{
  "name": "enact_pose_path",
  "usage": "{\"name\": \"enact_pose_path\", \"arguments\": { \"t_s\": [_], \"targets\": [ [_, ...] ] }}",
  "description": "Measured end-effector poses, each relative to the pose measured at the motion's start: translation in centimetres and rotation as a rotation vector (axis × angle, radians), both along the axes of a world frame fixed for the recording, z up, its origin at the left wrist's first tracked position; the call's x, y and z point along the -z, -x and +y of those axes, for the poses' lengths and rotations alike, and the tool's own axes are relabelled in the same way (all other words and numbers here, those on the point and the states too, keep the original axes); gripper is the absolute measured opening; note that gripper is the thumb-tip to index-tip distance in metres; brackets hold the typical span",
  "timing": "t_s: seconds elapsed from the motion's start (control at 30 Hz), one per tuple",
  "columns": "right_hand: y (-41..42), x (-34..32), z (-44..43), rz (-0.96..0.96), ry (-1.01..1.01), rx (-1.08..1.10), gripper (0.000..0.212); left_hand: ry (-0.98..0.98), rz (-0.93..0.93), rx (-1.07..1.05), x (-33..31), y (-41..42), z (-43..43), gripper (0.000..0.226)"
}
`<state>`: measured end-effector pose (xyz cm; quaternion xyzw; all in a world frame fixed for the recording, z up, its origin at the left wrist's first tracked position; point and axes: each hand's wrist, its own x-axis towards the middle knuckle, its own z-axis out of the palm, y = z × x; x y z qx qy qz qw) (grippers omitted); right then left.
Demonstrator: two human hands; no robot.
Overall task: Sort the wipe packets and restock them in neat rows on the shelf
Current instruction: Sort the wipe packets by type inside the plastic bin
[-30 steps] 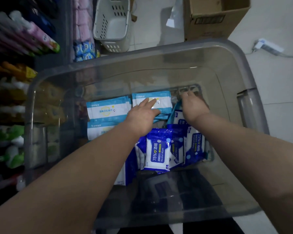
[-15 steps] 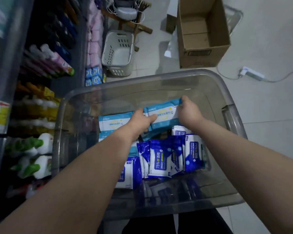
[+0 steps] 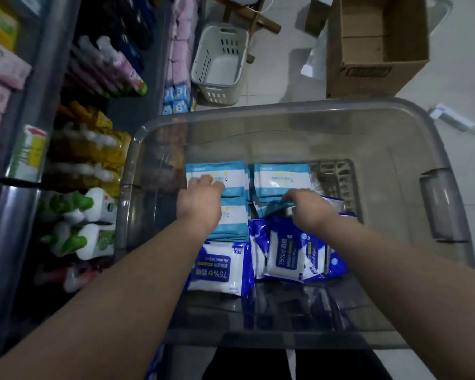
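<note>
Since both hands sit down inside the clear bin, every wipe packet in view is in there too. My read is that the sort is mid-way and the restock hasn't started.

Layout: the light-blue packets are in two piles on the far side, the left stack and the right stack. The dark-blue alcohol packets are nearer. One flat packet lies down, and the upright row stands on edge just beside it.

The left grip rests on top of the left stack with fingers bent. I can't tell whether it pinches or only presses. The right grip has its fingers curled over the near edge of the right stack and is holding it.

Risks as I see them:
- The right stack is fanned at its near edge and touches the upright row. The film looks slick, so lifting by that one edge would likely let the lower packets slide out into the dark-blue ones and mix the sort.
- Nothing visible braces the upright row on its near side. A nudge from the right wrist could tip it over.
- The bin walls are tall, so a thick handful could catch the rim and shed packets.
- The shelf is off to the left, with bottles on it. A loose stack carried one-handed would likely drop packets on the floor.
</note>
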<state>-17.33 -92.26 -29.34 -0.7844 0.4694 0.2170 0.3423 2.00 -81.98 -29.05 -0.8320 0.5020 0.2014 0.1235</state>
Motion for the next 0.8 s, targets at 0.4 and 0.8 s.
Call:
{"name": "enact_pose_path", "arguments": {
  "t_s": [0.4, 0.8],
  "targets": [
    [8.1, 0.5, -1.0, 0.244, -0.004, -0.182, 0.059, -0.272, 0.454, 0.281, 2.4, 9.6, -4.7, 0.044],
    [8.2, -0.9, -1.4, 0.301, 0.05, -0.367, 0.041, -0.385, 0.22, 0.467, 2.3, 8.5, -5.1, 0.02]
  ]
}}
